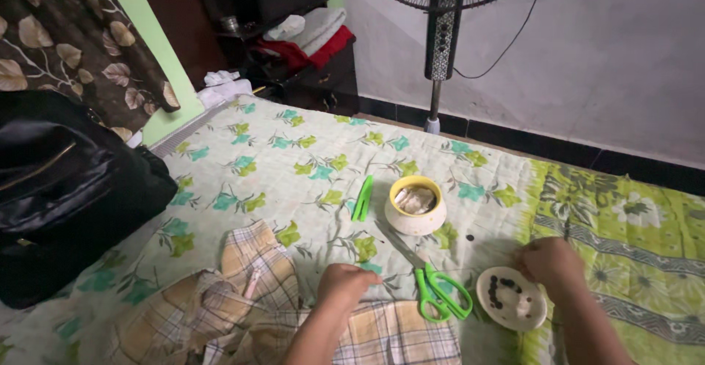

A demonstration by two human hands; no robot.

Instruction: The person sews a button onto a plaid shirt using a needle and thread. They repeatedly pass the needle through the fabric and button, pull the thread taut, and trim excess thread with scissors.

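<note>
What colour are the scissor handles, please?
Bright green; the scissors show best in the head view.

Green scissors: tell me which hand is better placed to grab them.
Probably the right hand: it rests at the small dish just beside the green scissors handles. The left hand lies on the checked cloth, slightly farther.

Scissors (439, 291) between shirt (257, 306) and dish (512, 299)

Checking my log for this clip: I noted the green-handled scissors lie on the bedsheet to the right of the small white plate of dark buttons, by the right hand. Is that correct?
Not quite. In the head view the green-handled scissors lie on the bedsheet to the left of the small white plate of dark buttons, between the left hand and the right hand, which is at the plate.
</note>
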